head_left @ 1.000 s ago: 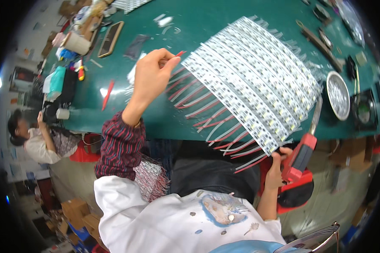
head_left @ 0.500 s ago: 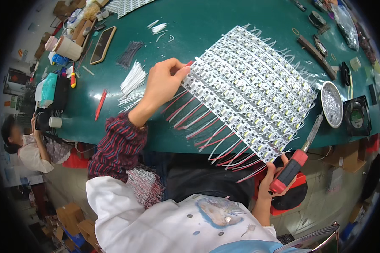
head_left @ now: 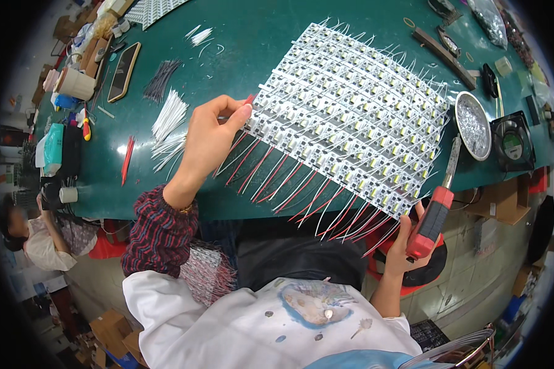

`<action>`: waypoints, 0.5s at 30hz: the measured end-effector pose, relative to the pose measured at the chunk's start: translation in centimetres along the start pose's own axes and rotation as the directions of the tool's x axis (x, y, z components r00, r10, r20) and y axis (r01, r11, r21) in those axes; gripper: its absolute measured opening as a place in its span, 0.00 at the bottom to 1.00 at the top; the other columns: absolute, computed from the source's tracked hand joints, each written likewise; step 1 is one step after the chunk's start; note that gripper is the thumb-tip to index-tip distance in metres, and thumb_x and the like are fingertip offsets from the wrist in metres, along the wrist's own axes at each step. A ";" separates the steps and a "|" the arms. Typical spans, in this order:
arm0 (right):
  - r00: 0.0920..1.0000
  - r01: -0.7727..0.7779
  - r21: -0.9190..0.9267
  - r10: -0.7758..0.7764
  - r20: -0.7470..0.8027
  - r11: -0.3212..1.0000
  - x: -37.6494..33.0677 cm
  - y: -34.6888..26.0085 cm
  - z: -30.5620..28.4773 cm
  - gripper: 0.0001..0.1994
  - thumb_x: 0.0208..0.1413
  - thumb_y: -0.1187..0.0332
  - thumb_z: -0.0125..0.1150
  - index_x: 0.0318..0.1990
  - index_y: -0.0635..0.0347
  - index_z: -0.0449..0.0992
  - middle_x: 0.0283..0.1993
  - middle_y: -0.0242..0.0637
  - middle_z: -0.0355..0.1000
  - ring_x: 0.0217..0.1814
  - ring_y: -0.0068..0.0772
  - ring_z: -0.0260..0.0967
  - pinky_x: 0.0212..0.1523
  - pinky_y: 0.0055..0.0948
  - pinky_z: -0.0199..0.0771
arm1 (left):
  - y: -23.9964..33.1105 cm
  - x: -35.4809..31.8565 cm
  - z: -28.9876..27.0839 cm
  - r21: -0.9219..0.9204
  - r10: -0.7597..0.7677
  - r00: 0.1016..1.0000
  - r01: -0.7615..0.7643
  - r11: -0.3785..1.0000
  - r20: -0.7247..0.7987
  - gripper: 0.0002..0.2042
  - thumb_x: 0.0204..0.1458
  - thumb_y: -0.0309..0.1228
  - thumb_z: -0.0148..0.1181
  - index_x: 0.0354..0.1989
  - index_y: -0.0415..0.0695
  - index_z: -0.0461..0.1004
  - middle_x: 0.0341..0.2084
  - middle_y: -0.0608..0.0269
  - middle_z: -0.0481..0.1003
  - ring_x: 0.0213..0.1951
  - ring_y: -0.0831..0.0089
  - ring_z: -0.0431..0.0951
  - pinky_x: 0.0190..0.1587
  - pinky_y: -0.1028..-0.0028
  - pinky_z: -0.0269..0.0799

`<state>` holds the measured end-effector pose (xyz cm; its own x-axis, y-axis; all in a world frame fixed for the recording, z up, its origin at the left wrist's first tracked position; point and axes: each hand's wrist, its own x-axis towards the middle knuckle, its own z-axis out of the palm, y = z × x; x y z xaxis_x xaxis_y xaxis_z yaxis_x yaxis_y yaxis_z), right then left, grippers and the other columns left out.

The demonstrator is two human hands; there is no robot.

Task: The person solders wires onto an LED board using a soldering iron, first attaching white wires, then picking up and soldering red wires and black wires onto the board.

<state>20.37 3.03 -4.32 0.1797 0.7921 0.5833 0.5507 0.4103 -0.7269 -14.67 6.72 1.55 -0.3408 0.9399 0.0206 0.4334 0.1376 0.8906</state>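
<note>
A large panel of white LED circuit boards [head_left: 351, 117] is held tilted over the green table's front edge. Thin white wires cross its rows, and red and white wire ends [head_left: 292, 187] hang from its near edge. My left hand [head_left: 209, 132] pinches the panel's left corner, a bit of red showing at the fingertips. In my right hand [head_left: 402, 253] is a soldering iron [head_left: 432, 226] with a red and black handle, its metal shaft pointing up beside the panel. The fingers of that hand also touch the panel's near right corner.
A round dish [head_left: 458, 114] of silvery scraps stands right of the iron's tip, beside a black fan [head_left: 514, 142]. Cut white wires [head_left: 170, 117], grey wires [head_left: 162, 79], red wires [head_left: 127, 161] and a phone [head_left: 124, 72] lie left. A wired bundle [head_left: 206, 270] hangs by my lap. Another person [head_left: 49, 237] sits far left.
The view has turned slightly, so the table's things appear further left. The panel and both hands have shifted a little with it, and both holds look the same.
</note>
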 end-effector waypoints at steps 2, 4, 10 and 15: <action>1.000 -0.009 0.009 0.008 0.003 1.000 0.1 -0.2 0.0 0.18 0.52 0.82 0.59 0.50 0.76 0.65 0.47 0.54 0.73 0.52 0.40 0.70 0.56 0.36 0.65 | 0.8 -0.3 0.1 -0.111 -0.068 0.998 0.068 0.992 0.003 0.10 0.54 0.30 0.58 0.32 0.34 0.75 0.26 0.63 0.76 0.29 0.81 0.71 0.34 0.79 0.66; 1.000 0.025 -0.060 -0.024 0.017 0.998 0.2 -0.2 0.1 0.25 0.49 0.81 0.64 0.54 0.78 0.62 0.47 0.54 0.72 0.49 0.41 0.73 0.52 0.31 0.70 | 1.2 -0.4 0.1 -0.188 -0.125 0.992 0.129 0.974 0.035 0.10 0.55 0.31 0.57 0.31 0.36 0.75 0.33 0.60 0.76 0.34 0.81 0.71 0.37 0.80 0.65; 1.000 0.015 -0.058 -0.014 0.005 0.998 0.4 -0.2 0.3 0.23 0.49 0.82 0.62 0.53 0.77 0.62 0.47 0.52 0.73 0.49 0.37 0.72 0.52 0.30 0.69 | 1.4 -0.1 0.2 -0.250 -0.200 0.977 0.213 0.944 0.076 0.10 0.56 0.33 0.56 0.31 0.37 0.74 0.39 0.59 0.76 0.38 0.80 0.70 0.43 0.80 0.63; 0.993 -0.112 0.041 0.114 -0.038 0.993 0.4 -0.7 0.6 0.16 0.52 0.80 0.62 0.48 0.74 0.70 0.46 0.43 0.74 0.39 0.25 0.66 0.44 0.26 0.66 | 0.5 -0.6 1.2 -0.224 -0.105 0.994 0.095 0.970 -0.034 0.08 0.55 0.29 0.57 0.33 0.35 0.75 0.26 0.68 0.74 0.28 0.84 0.69 0.33 0.82 0.65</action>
<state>19.58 3.31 -3.73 0.2724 0.8158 0.5102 0.4932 0.3370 -0.8020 -13.29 6.55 1.41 -0.4128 0.9090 -0.0578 0.2013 0.1530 0.9675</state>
